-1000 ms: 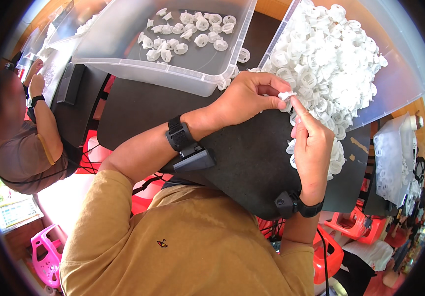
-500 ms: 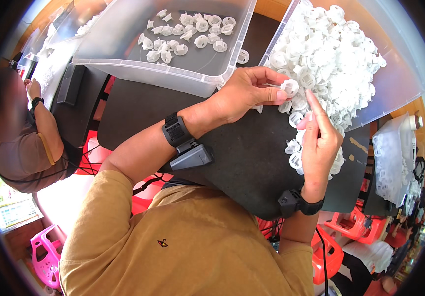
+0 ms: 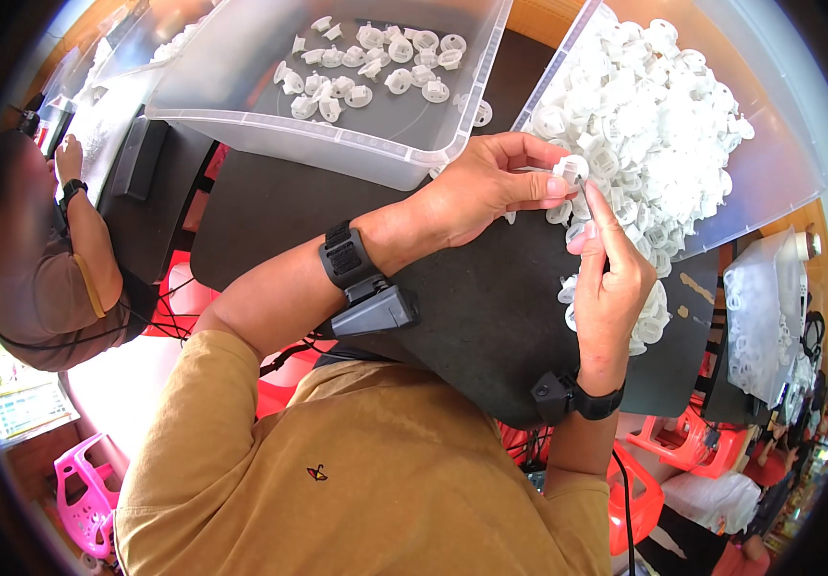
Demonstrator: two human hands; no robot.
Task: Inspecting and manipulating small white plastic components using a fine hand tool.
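My left hand (image 3: pixel 486 187) pinches a small round white plastic part (image 3: pixel 572 168) between thumb and fingers, above the table's right side. Close against that part is my right hand (image 3: pixel 616 274), its index finger stretched along a thin dark tool (image 3: pixel 583 186). The tool's tip meets the part; most of its length is hidden by my fingers, so its kind is unclear. A large heap of similar white plastic parts (image 3: pixel 640 125) spills from a tilted translucent bin (image 3: pixel 769 182) just beyond my hands. Some loose ones lie beside my right hand.
A translucent tub (image 3: pixel 337 144) with a scatter of white parts stands at the far left of the dark table (image 3: pixel 289 206). At left, a co-worker (image 3: pixel 59 259) sits at another table. Red stools (image 3: pixel 688 442) and a clear bag of white parts (image 3: pixel 760 317) are at right.
My right hand has moved slightly left, bringing the tool's tip onto the part. My left hand has shifted a little to the right, still pinching the part.
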